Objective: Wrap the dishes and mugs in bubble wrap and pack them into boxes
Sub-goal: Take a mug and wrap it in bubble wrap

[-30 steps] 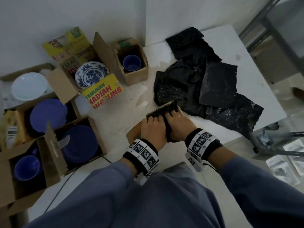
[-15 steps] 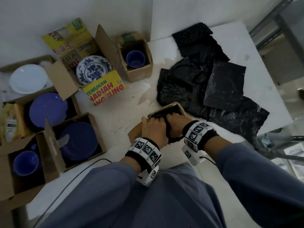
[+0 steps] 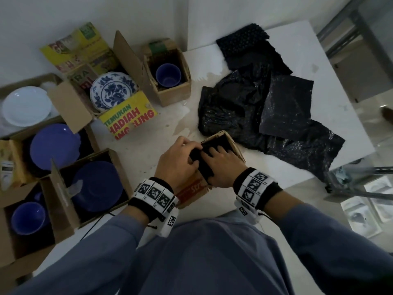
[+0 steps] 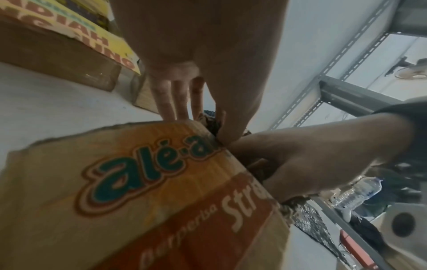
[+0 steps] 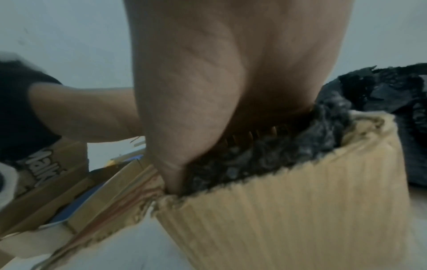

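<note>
A small cardboard box point(image 3: 236, 146) printed orange and red point(image 4: 138, 191) stands at the near edge of the white table point(image 3: 331, 116). A bundle in black bubble wrap point(image 3: 204, 168) is stuffed into its top and bulges over the rim point(image 5: 265, 151). My left hand point(image 3: 180, 160) curls over the bundle's left side, thumb at the box corner point(image 4: 227, 133). My right hand point(image 3: 222, 165) holds the bundle from the right, its fingers dipping inside the box and hidden there. What the wrap covers cannot be seen.
Loose black bubble wrap sheets point(image 3: 251, 103) lie beyond the box. At the left are open boxes with blue plates point(image 3: 53, 145), blue mugs point(image 3: 168, 74), a white plate point(image 3: 25, 105) and a patterned plate point(image 3: 112, 91). A metal rack point(image 3: 361, 184) stands past the table's right edge.
Both hands have stayed on the box. The black bundle sits deeper in it, and my right fingers have slid into the opening.
</note>
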`<state>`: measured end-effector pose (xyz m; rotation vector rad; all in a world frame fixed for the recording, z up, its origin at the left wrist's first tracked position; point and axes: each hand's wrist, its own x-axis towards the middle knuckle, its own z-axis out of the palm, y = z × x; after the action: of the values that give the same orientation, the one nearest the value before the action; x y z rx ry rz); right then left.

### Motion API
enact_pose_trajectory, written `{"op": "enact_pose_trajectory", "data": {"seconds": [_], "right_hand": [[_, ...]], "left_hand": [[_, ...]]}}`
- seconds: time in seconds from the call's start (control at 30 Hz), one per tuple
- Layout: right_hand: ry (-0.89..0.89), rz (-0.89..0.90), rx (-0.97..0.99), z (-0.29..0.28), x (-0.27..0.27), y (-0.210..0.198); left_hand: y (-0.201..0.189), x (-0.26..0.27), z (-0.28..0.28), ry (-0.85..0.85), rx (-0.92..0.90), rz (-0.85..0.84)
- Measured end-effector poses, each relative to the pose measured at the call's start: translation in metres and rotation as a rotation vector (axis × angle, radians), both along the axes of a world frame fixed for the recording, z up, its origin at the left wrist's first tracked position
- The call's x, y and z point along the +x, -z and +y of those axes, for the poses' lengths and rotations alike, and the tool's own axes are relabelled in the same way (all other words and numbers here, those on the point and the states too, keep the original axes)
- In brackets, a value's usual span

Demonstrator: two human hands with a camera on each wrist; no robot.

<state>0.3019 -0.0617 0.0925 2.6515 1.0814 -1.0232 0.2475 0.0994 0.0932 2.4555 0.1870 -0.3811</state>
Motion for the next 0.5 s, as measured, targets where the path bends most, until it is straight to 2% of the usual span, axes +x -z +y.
{"op": "enact_pose_trajectory", "data": {"seconds": [0.27, 0.43, 0.5], "right_hand": [[-0.015, 0.043, -0.062, 0.011, 0.013, -0.004], [0.006, 0.048, 0.113, 0.012, 0.016, -0.014], [0.008, 0.075, 0.108, 0.014, 0.012, -0.012]], "left_hand": [[0.015, 0.003, 0.000, -0.146, -0.203, -0.058], [0.021, 0.006, 0.001, -0.229, -0.296, -0.087], [0.021, 0.007, 0.002, -0.298, -0.350, -0.064]]}}
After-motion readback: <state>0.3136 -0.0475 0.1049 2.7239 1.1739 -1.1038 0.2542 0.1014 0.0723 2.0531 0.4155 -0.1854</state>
